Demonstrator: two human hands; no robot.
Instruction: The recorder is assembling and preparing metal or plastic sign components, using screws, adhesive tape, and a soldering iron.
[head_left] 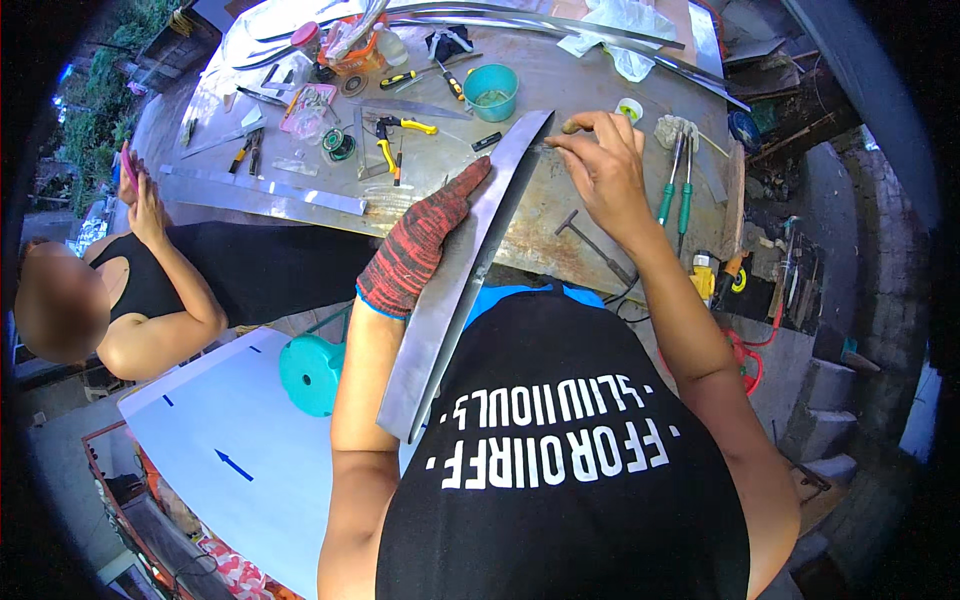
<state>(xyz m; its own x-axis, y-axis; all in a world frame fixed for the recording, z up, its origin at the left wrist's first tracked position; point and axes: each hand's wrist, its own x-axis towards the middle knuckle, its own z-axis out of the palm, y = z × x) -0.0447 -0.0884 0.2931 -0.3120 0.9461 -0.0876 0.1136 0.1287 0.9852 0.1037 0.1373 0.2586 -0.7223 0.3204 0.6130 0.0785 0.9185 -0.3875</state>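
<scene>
My left hand (425, 235), in a red and black knit glove, grips a long folded strip of grey sheet metal (455, 290). The strip slants from my lap up over the table edge, its narrow end at the top right. Close to that end, my bare right hand (605, 165) has thumb and forefinger pinched together. Whatever sits between those fingertips is too small to make out. Below the right hand a hammer (590, 245) with a thin head lies on the metal table. A teal bowl (490, 92) stands just beyond the strip's tip.
Yellow-handled snips (388, 145), a wire spool (338, 145) and flat metal strips (265, 190) lie at left. Two green-handled tools (676, 190) rest at right. At the left a person (170, 270) holds a pink phone (128, 165). A teal stool (312, 375) stands beside my left arm.
</scene>
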